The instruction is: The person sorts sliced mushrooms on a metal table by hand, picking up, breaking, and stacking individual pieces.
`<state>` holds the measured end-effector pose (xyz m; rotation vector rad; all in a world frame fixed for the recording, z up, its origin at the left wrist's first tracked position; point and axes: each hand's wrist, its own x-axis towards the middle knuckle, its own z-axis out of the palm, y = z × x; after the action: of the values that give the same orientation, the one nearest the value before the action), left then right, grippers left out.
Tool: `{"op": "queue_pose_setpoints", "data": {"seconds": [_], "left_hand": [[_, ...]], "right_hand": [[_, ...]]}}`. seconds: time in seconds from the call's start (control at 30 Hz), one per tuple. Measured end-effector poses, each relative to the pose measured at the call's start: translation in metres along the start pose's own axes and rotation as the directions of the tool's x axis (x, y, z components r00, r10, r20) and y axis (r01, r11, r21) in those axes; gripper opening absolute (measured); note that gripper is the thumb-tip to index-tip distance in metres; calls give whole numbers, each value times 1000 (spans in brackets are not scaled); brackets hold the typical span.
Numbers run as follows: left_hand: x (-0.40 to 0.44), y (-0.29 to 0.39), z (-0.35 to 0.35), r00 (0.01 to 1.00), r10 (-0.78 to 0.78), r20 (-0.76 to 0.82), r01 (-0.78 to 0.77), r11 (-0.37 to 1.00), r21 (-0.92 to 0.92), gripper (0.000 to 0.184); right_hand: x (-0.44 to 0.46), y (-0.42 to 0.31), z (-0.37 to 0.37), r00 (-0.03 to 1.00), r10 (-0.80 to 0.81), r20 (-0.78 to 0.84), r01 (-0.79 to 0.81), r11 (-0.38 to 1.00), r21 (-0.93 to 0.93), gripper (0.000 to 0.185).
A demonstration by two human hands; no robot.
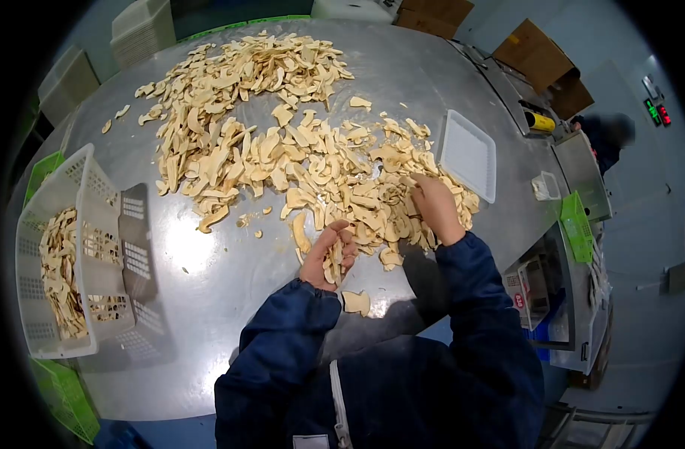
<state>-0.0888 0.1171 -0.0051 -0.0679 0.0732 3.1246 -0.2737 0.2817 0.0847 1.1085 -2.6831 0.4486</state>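
Pale dried mushroom slices lie in a broad heap on the metal table. My left hand is at the heap's near edge, palm turned up, its fingers curled around several mushroom slices. My right hand is over the right part of the heap, back of the hand showing. Its fingers are bent down among the slices, and what they pinch is hidden. A single wide slice lies on the table just below my left hand. Beyond my right hand sits a shallow white tray.
A white perforated basket holding slices stands at the left, with green baskets beside it. Stacked white trays are at the back left. Cardboard boxes are at the back right. Another person is at the far right.
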Motion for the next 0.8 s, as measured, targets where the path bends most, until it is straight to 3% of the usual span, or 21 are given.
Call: {"op": "queue_pose_setpoints", "data": {"seconds": [0.03,0.13,0.27,0.3,0.43,0.53,0.67,0.8], "left_hand": [[0,0,0,1000,27,9,-27,999,-28,29],[0,2,2,998,61,24,-59,995,-85,28],[-1,2,1,998,68,2,-68,997,-40,28],[-1,1,1,998,68,-8,-68,998,-10,27],[0,0,3,995,99,-6,-98,990,105,33],[1,0,13,988,146,-49,-127,953,273,39],[2,-5,20,972,208,-108,-127,854,505,38],[0,-10,19,967,223,-121,-99,768,633,32]], "right_hand": [[-1,-10,-1,982,-138,-127,130,989,-70,21],[-3,-29,16,973,-230,7,224,952,208,20],[-1,-36,29,965,-245,94,235,966,109,17],[1,-34,32,970,-240,21,236,963,130,14],[-1,-34,28,999,10,30,-22,897,441,15],[-6,-51,2,876,160,454,-449,613,650,16],[-28,-68,4,845,23,534,-506,356,786,14],[-40,-85,-4,876,-1,482,-386,599,702,15]]}}
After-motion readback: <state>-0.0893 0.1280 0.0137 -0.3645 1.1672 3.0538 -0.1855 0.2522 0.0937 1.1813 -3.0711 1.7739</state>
